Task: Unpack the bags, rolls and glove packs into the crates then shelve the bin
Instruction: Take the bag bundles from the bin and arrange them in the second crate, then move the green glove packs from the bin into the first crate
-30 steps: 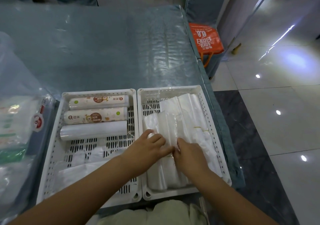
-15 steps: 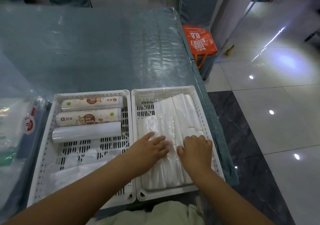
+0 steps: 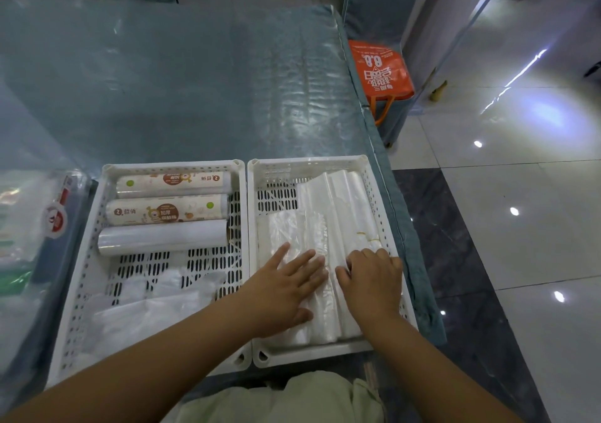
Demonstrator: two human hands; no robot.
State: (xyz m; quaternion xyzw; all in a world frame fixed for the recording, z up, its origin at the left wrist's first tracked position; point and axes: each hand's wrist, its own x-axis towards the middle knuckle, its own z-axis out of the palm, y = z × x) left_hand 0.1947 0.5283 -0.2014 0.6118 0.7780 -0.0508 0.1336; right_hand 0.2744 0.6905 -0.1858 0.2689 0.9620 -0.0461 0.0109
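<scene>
Two white perforated crates stand side by side at the table's near edge. The left crate (image 3: 84, 247) holds three rolls (image 3: 166, 209) laid across its far half and clear glove packs (image 3: 146, 312) in its near half. The right crate (image 3: 312, 349) holds a stack of clear plastic bags (image 3: 328, 221). My left hand (image 3: 286, 289) lies flat on the bags with fingers spread. My right hand (image 3: 374, 279) rests beside it on the stack's right part, fingers curled down onto the plastic. Neither hand lifts anything.
A clear plastic bin (image 3: 29, 234) with more packaged goods stands at the far left. The table (image 3: 195, 90) has a blue cloth under clear film. An orange shopping bag (image 3: 380, 71) sits past the table's right edge, above a glossy tiled floor (image 3: 520, 227).
Both hands slid a little over the bag stack, pressing it flat; my left fingers spread wider. The camera shifted slightly.
</scene>
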